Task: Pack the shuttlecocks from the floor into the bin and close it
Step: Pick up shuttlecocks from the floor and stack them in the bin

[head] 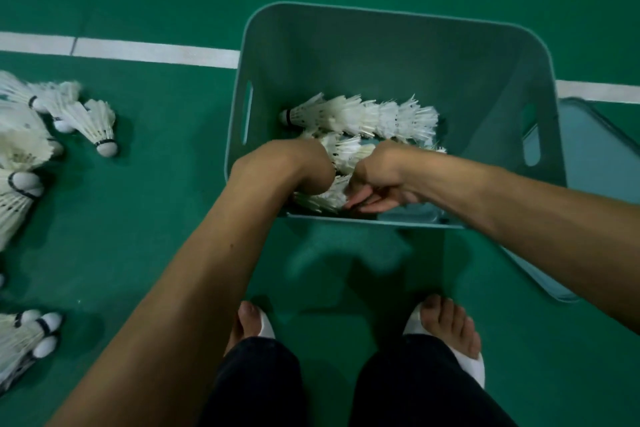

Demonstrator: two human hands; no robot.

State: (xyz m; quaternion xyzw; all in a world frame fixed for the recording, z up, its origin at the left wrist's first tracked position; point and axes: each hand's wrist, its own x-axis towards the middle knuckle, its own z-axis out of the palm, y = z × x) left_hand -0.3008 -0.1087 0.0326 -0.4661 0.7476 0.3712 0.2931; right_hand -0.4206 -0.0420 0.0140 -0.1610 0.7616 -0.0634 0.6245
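**Both hands down in the bin**

The grey-green bin (391, 45) stands on the green floor (173, 218), a nested row (363, 116) of shuttlecocks along its bottom. The right hand (377, 180) curls its fingers (369, 200) round the feathers of a nearer stack (325, 199). The left hand (306, 168) reaches in beside it (fingers hidden, grip unclear). Loose shuttlecocks (86, 123) lie left of the bin; the lid (588, 156) lies right of it.

Bin (381, 55): grey-green plastic, open, slotted handles, frame centre. Shuttlecocks (360, 116): white feathered, nested rows lying inside; loose heap (93, 125) at left edge. Lid (588, 156): flat, right of bin.
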